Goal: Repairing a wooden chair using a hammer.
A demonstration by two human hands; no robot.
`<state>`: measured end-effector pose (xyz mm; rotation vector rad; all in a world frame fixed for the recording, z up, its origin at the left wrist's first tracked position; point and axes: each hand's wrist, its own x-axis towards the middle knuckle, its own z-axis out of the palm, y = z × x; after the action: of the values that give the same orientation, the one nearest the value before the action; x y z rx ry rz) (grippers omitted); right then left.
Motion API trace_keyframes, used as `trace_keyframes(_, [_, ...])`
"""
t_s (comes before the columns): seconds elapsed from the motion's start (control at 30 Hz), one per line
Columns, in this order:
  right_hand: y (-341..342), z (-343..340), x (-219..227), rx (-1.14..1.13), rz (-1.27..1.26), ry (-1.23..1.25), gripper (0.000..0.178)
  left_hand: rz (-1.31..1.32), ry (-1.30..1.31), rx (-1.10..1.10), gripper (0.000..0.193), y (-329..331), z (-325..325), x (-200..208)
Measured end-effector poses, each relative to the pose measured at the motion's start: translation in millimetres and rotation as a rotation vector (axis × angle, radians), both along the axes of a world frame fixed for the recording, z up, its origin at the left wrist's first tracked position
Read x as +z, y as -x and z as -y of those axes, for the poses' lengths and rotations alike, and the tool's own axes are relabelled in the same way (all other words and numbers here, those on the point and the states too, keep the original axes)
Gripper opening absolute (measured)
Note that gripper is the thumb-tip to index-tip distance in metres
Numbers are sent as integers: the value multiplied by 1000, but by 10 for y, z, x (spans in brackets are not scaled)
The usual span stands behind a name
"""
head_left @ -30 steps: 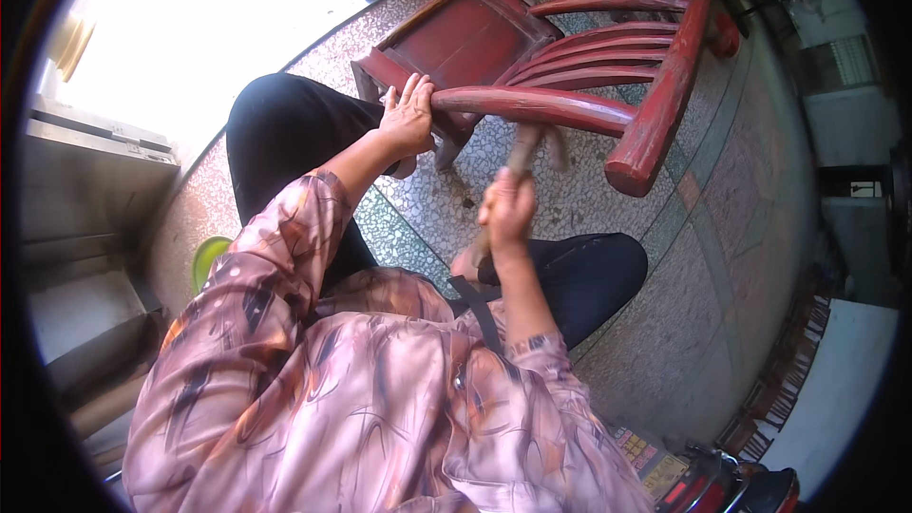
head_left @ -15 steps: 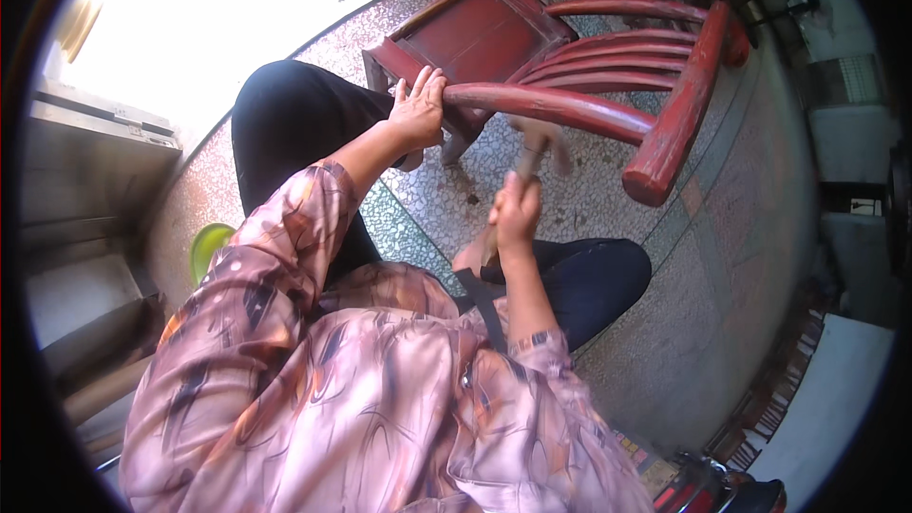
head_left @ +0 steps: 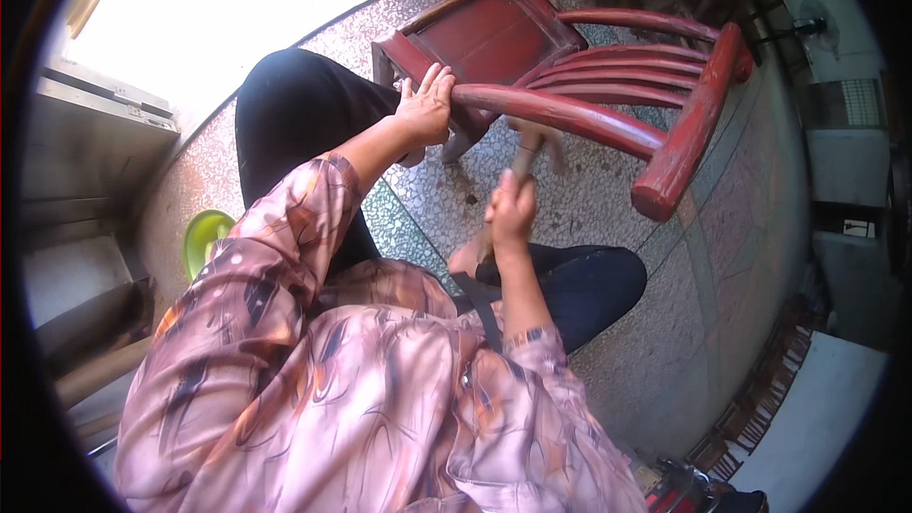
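Note:
A red wooden chair (head_left: 655, 142) lies tipped over on the floor in front of me, its paint worn in places. My left hand (head_left: 426, 112) presses against it where the side post meets the seat, fingers stretched out. In my right hand (head_left: 513, 214) is a hammer (head_left: 523, 163), gripped by its wooden handle. Its head is motion-blurred, close below the chair's near post, and I cannot tell whether they touch. The chair's slatted back points right and its seat panel (head_left: 484, 38) lies farther off.
Speckled stone floor (head_left: 617, 361) spreads around my bent legs. To the left are a green basin (head_left: 201, 239) and a grey metal cabinet (head_left: 90, 161). A fan (head_left: 815, 27) stands at the far right. A red and black object (head_left: 689, 489) sits near my lower right.
The view has shifted slightly, so the chair appears a little farther right and lower. Both hands keep their places on the chair and the hammer; the hammer head stays blurred.

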<state>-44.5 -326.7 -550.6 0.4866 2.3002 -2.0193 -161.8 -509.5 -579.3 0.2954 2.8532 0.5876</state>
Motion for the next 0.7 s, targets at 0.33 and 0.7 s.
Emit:
trace_keyframes(0.33, [72,-52,-641,161,-121,-489,24,-2,-29,20,75,-24,-47,98])
trace_keyframes(0.7, [-10,-12,349,-200,-575,257,43,47,-22,23,77,-5,-22,101])
